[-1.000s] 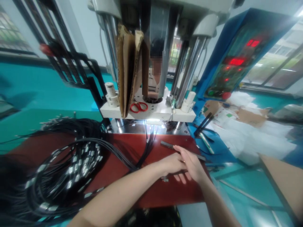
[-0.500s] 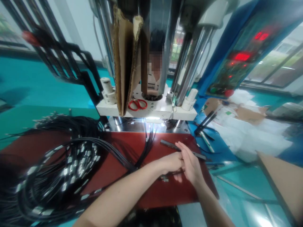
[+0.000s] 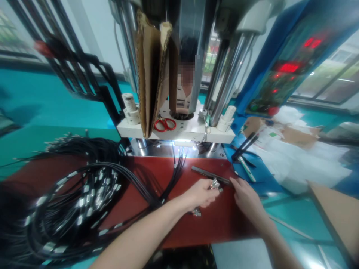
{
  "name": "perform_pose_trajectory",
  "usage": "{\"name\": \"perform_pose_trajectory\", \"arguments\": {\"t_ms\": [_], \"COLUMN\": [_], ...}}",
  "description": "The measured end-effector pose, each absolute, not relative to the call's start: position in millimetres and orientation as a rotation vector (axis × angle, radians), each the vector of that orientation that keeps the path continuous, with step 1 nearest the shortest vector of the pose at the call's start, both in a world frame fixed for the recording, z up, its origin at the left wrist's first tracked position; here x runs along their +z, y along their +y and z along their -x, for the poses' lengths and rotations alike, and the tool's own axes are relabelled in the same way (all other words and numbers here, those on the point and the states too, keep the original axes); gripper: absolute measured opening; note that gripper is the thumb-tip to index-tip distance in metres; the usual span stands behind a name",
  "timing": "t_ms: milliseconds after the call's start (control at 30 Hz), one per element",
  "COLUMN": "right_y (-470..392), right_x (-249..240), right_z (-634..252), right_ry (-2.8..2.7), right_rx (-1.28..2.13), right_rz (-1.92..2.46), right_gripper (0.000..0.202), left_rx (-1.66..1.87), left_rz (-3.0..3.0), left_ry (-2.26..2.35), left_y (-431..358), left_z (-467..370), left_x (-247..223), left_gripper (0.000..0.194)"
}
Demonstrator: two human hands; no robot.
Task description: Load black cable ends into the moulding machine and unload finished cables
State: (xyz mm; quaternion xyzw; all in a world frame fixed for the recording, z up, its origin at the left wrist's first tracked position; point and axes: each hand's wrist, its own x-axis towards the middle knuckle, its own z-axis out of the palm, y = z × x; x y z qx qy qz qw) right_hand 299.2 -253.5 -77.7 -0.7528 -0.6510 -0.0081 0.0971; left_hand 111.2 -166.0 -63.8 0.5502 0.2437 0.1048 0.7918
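My left hand [image 3: 204,193] is closed around a bunch of black cables, mostly hidden by my fingers and forearm. Their silver metal connectors [image 3: 215,184] stick out past the fingertips. More metal ends [image 3: 196,212] show just below that hand. A dark narrow bar [image 3: 208,173] lies slantwise on the reddish-brown board [image 3: 224,224]. At the bar's right end, my right hand [image 3: 246,194] grips it between thumb and fingers. Thin black wires [image 3: 177,170] run from the lit gap under the press onto the board.
A large coil of black cables [image 3: 84,201] fills the board's left side. Behind it stands a press with a white plate [image 3: 193,130], carrying red-handled scissors [image 3: 165,124] and folded cardboard [image 3: 150,74]. A blue control box [image 3: 286,67] and white bags [image 3: 311,157] are at right.
My hands were together over the connectors and have parted. The right hand has moved right to the end of the bar, and the left has turned, bringing the silver ends into sight.
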Motion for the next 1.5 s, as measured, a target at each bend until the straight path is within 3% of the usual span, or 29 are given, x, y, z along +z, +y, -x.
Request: {"name": "perform_pose_trajectory", "arguments": {"t_ms": [100, 267, 367, 600, 933, 1300, 1500], "right_y": [-260.6, -273.4, -283.9, -286.8, -283.6, -285.7, -286.2], "right_x": [-70.1, -71.0, -80.4, -77.3, -83.0, -87.5, -88.9], "right_z": [-287.1, -270.4, -257.1, -210.4, -207.8, -210.6, -211.3], "right_ry": [-2.03, -1.672, -1.193, -0.634, -0.72, -0.593, -0.615], "right_rx": [-0.006, 0.785, 1.038, 0.842, 0.707, 0.793, 0.823], "right_rz": [2.363, 2.097, 1.825, 1.493, 1.665, 1.54, 1.546], "right_gripper": [0.032, 0.01, 0.004, 0.032, 0.048, 0.055, 0.055], "left_rx": [0.254, 0.233, 0.199, 0.251, 0.28, 0.233, 0.255], "left_rz": [-1.205, -1.247, -1.33, -1.545, -1.64, -1.483, -1.581], "left_ry": [0.557, 0.629, 0.68, 0.691, 0.605, 0.689, 0.641], "left_y": [-168.9, -177.3, -183.7, -192.7, -194.9, -172.3, -173.2], "left_z": [-111.1, -109.2, -110.2, -117.5, -115.7, -115.3, -120.0], "left_x": [-66.3, -62.8, -64.7, -83.3, -79.8, -78.1, -84.3], "left_gripper": [0.013, 0.013, 0.017, 0.014, 0.015, 0.024, 0.017]}}
